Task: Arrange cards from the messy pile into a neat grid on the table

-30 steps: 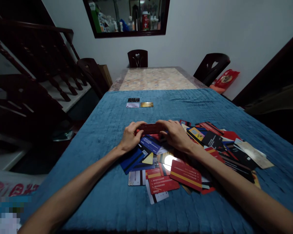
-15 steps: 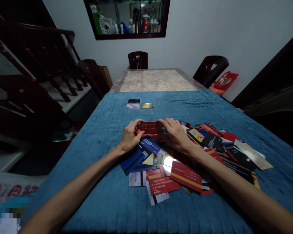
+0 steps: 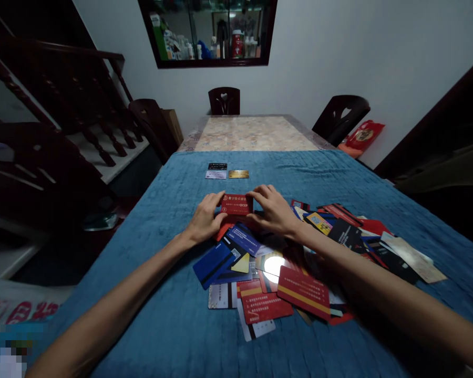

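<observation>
My left hand point(image 3: 205, 218) and my right hand point(image 3: 274, 209) hold a red card point(image 3: 236, 204) between them by its two short ends, its printed face tilted up toward me, just above the far edge of a loose heap of plastic cards point(image 3: 299, 257). The heap holds several red, blue, black and yellow cards spread over a blue quilted cloth point(image 3: 173, 315). Farther up the cloth lie three single cards: a black one point(image 3: 217, 166), a pale one point(image 3: 215, 174) and a gold one point(image 3: 238, 174).
The cloth covers the near part of a long table; its far end shows bare marbled top point(image 3: 252, 134). Dark wooden chairs point(image 3: 223, 100) stand at the far end and both sides. A stair railing point(image 3: 63, 105) runs on the left. A red bag point(image 3: 360, 135) lies at the right.
Both hands have lifted the red card off the heap and tipped its face up toward me, moving it slightly farther away. The rest of the cards lie as before.
</observation>
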Motion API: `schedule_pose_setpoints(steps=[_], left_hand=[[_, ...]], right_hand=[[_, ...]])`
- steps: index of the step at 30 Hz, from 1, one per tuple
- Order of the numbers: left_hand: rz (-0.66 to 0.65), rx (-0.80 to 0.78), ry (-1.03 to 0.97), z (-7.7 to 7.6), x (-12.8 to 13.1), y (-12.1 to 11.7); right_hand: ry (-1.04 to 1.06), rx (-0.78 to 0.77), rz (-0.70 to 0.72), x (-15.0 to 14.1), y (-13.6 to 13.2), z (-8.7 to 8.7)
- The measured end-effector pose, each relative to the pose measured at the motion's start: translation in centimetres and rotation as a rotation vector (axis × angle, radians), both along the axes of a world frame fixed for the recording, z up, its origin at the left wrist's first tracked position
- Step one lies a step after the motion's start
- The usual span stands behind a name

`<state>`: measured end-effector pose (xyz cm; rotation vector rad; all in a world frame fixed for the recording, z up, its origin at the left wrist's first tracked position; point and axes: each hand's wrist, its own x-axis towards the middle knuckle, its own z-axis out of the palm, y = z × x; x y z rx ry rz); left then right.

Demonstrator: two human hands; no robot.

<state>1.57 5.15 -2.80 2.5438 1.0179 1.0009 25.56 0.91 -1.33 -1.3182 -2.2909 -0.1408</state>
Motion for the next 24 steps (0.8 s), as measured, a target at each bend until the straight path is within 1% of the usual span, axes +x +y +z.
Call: schedule_pose_setpoints(steps=[8,12,16,20,24], left_hand=[[0.132,-0.167,0.060,0.4,-1.6,3.3],[0.177,-0.188,0.146,0.8,-2.6,5.3],[0.192,-0.235,0.239,1.1,-3.2,7.4],[0.211,-0.235,0.290,1.2,-3.2,9.5],[0.217,-0.216,0.309,1.0,-2.9,11.5]], right_hand=[[0.056,-0.145,0.012,-2.0,4.7,-0.8],[0.058,-0.215,0.004,-3.5,7.1,-0.9],[0.054,-0.263,-0.027,-4.8,9.5,-1.0],[0.028,-0.291,-0.064,-5.6,11.8,-1.2],[-0.005,-0.292,-0.099,-5.8,13.6,-1.4]])
